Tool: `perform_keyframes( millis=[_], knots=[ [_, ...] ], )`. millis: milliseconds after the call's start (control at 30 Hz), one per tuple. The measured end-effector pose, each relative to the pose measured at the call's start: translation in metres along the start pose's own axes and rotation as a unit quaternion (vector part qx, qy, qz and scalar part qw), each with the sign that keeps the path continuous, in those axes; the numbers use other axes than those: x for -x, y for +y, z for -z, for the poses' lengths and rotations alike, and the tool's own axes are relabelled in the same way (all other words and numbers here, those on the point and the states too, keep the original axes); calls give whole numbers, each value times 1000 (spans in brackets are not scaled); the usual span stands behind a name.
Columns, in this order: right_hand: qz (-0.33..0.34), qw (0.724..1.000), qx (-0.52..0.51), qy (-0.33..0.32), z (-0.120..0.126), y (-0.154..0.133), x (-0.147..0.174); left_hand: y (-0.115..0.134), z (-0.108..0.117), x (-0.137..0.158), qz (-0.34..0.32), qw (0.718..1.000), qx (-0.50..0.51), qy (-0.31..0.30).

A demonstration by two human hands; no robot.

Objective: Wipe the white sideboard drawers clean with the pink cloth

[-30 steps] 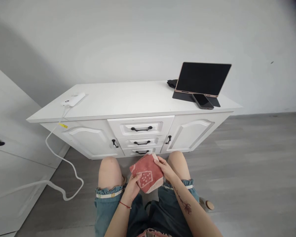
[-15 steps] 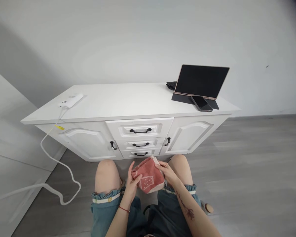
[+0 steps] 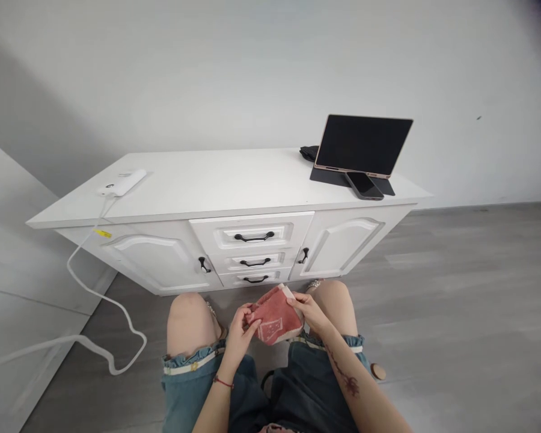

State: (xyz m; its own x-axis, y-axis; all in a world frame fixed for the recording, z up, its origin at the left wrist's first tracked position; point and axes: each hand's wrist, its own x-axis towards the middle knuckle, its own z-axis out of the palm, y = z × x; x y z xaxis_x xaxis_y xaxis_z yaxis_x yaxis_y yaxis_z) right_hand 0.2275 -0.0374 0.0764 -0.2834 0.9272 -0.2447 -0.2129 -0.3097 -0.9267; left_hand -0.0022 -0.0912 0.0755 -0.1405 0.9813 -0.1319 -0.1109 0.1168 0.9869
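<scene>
A folded red cloth point(image 3: 277, 316), which looks like a small towel with a pale edge and a white outlined pattern, is held up between my knees. My left hand point(image 3: 243, 328) pinches its left end between thumb and fingers. At the upper right corner, by the pale edge, my right hand point(image 3: 310, 311) grips it with the thumb on top. The fingers behind the cloth are partly hidden.
Ahead stands a white cabinet point(image 3: 225, 180) with drawers and doors. On it are a tablet point(image 3: 365, 144), a phone point(image 3: 364, 186), a black item point(image 3: 308, 153) and a white power strip point(image 3: 125, 183). Its cable point(image 3: 117, 304) hangs down at the left.
My left fingers have curled in closer on the cloth's left end, which is now more gathered. The view has shifted slightly. My right hand keeps its grip.
</scene>
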Motion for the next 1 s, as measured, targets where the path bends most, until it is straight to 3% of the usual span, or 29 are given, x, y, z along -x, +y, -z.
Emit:
perform_keyframes(
  millis=[167, 267, 467, 600, 733, 833, 1000],
  knots=[
    [69, 991, 108, 27, 7, 4, -4, 1, 1, 0, -26, 998, -23, -43],
    [105, 978, 171, 58, 6, 5, -7, 1, -1, 3, -3, 999, 10, -53],
    [148, 959, 222, 97, -14, 8, -2, 2, -10, 6, 70, 982, 177, 10],
    [115, 979, 108, 132, -43, 11, 12, 8, -11, 10, 161, 934, 315, 44],
    [29, 983, -103, 150, -71, 5, 31, 13, -12, 18, 259, 890, 376, -3],
    [-10, 969, -202, 139, -81, -6, 43, 17, -15, 26, 278, 883, 378, 0],
    [1, 973, -186, 137, -80, -23, 56, 33, -21, 39, 302, 882, 359, 33]
  ],
)
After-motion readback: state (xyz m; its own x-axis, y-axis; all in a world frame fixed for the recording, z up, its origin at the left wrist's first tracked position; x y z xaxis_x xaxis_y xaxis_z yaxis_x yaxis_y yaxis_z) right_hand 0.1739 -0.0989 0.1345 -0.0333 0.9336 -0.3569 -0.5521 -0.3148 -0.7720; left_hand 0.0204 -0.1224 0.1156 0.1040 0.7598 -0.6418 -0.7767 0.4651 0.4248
